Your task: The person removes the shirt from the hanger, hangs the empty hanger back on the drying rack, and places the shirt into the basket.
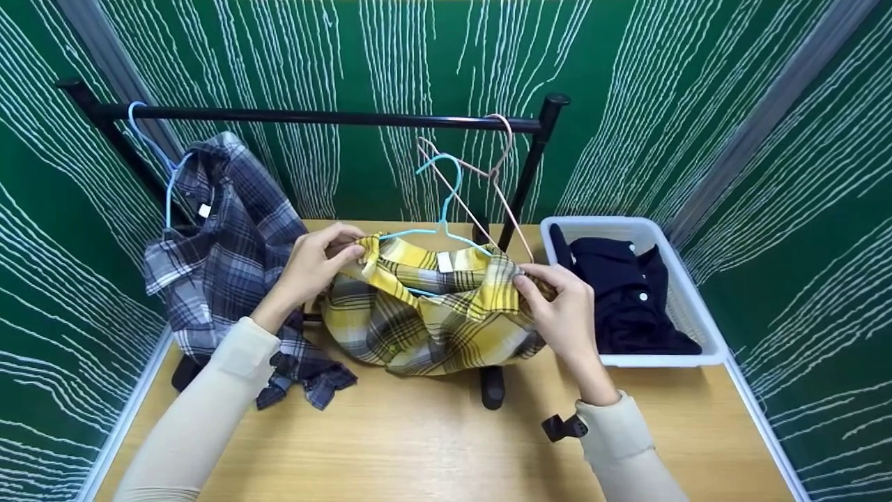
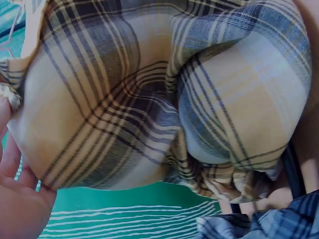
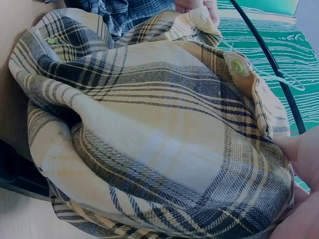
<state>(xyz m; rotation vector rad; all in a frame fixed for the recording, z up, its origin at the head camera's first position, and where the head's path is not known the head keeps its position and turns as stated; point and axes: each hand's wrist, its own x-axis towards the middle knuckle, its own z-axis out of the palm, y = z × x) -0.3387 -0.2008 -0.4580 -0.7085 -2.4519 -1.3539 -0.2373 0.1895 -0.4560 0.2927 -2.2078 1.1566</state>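
A yellow plaid shirt (image 1: 446, 328) hangs bunched around a light blue hanger (image 1: 446, 209), whose hook rises above the collar, free of the rail. My left hand (image 1: 313, 261) pinches the shirt's left collar edge between thumb and fingers. On the other side, my right hand (image 1: 566, 310) pinches the cloth by the right shoulder and collar. The right wrist view shows the shirt's folds (image 3: 164, 114) and a green button (image 3: 237, 65) near the collar. In the left wrist view, the left hand (image 2: 22, 199) is partly cut off beside the cloth.
A black rack's rail (image 1: 313, 117) spans the back. From it hang a dark plaid shirt (image 1: 240, 202) on a blue hanger at left and a pink hanger (image 1: 496, 171) at right. A white basket (image 1: 700, 307) with dark clothing (image 1: 620, 300) stands on the wooden table (image 1: 432, 446).
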